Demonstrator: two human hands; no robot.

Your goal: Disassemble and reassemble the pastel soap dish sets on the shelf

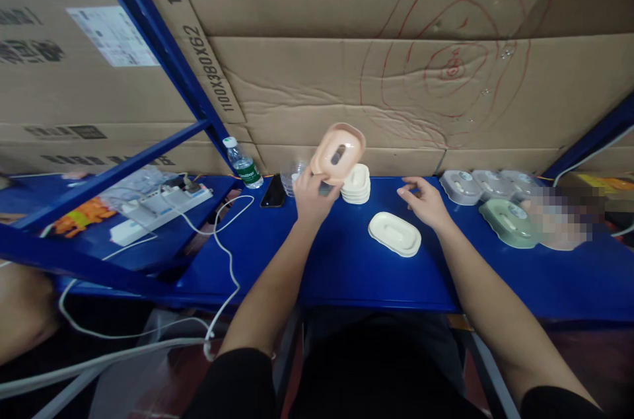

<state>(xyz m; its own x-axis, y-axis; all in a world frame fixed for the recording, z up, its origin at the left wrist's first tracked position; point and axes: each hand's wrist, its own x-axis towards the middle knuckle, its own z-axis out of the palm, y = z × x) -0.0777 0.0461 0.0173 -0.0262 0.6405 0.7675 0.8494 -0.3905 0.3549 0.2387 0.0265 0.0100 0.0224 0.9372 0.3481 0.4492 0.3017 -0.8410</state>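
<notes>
My left hand [314, 197] grips a peach, round-cornered plastic box [341, 148] by its lower left edge. The box is tilted up above the table, and an oblong dark opening shows in its middle. Just behind and below it stands a stack of cream plastic pieces [356, 188], partly hidden by the box. A single cream oval piece [395, 234] with a raised rim lies flat between my arms. My right hand [423, 201] hovers to the right of that piece, holding nothing, its thumb and fingers apart and loosely bent.
Several grey lidded boxes [460, 188] and a green one [510, 224] sit on the right. Left of my hand are clear plastic pieces [288, 181], a phone [273, 193] and a water bottle [244, 164]. White cables [228, 254] trail from a power strip [158, 214]. Cardboard [307, 75] stands behind.
</notes>
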